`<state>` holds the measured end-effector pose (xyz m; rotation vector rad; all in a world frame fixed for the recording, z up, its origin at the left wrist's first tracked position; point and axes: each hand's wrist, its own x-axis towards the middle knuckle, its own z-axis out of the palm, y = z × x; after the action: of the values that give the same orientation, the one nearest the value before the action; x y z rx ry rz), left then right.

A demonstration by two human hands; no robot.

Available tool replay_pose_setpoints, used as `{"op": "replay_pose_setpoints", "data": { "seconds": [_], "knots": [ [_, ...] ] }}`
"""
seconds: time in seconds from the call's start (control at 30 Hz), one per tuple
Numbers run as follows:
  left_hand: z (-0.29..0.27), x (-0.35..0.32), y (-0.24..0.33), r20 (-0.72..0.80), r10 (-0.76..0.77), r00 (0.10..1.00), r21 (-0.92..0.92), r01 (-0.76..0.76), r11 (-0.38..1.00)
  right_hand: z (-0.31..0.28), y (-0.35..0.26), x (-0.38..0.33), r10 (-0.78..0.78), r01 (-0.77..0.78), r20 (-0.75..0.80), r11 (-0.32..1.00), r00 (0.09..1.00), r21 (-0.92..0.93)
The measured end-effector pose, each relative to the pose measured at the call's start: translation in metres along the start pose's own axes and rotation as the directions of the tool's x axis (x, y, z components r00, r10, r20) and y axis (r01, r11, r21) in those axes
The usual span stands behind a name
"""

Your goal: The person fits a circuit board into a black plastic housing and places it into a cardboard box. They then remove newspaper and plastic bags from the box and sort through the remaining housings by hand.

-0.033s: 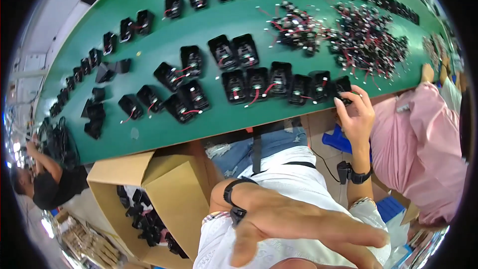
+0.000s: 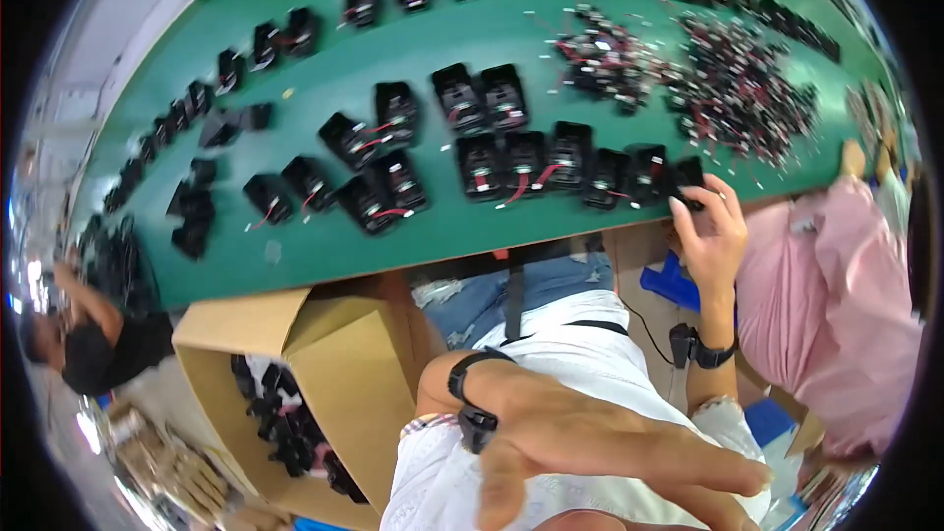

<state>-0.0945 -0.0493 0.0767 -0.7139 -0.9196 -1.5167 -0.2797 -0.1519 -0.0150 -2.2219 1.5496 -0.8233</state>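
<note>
Black plastic housing (image 2: 688, 173) on green surface (image 2: 442, 228), at fingertips of our right hand (image 2: 715, 233) | firm grip or mere touch: we cannot tell | left hand (image 2: 590, 441): spread, holding nothing | we'd best pinch squarely, clear of neighbouring housing (image 2: 649, 175)

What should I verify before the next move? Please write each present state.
1. Right hand on the black housing at the near row's right end: ok.
2. Firm grip on that housing: cannot tell.
3. Left hand free: ok, nothing visible in it.
4. Red wires tucked inside the housings: not ok, several hang out onto the green tabletop.
5. Cardboard box open: ok, black parts visible inside.
</note>
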Motion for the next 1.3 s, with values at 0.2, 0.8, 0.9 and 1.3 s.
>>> {"op": "replay_pose_setpoints", "data": {
  "seconds": [0.2,0.8,0.9,1.3],
  "knots": [
    [0.032,-0.080,0.046,-0.672,-0.024,0.740,0.354,0.350,0.867,0.030,0.008,-0.009,-0.189,0.189,-0.017,0.982,0.982,-0.025],
    [0.290,-0.327,0.272,-0.393,0.899,0.192,-0.619,0.668,-0.413,0.006,-0.162,0.043,-0.755,0.580,0.297,0.645,0.584,0.498],
    [0.215,-0.372,0.321,-0.454,0.891,0.016,-0.620,0.713,-0.329,0.039,-0.258,0.047,-0.800,0.616,0.513,0.581,0.312,0.532],
    [0.168,-0.408,0.358,-0.286,0.957,0.049,-0.558,0.803,-0.208,0.111,-0.433,0.059,-0.627,0.457,0.769,0.724,0.124,0.516]
  ]
}}
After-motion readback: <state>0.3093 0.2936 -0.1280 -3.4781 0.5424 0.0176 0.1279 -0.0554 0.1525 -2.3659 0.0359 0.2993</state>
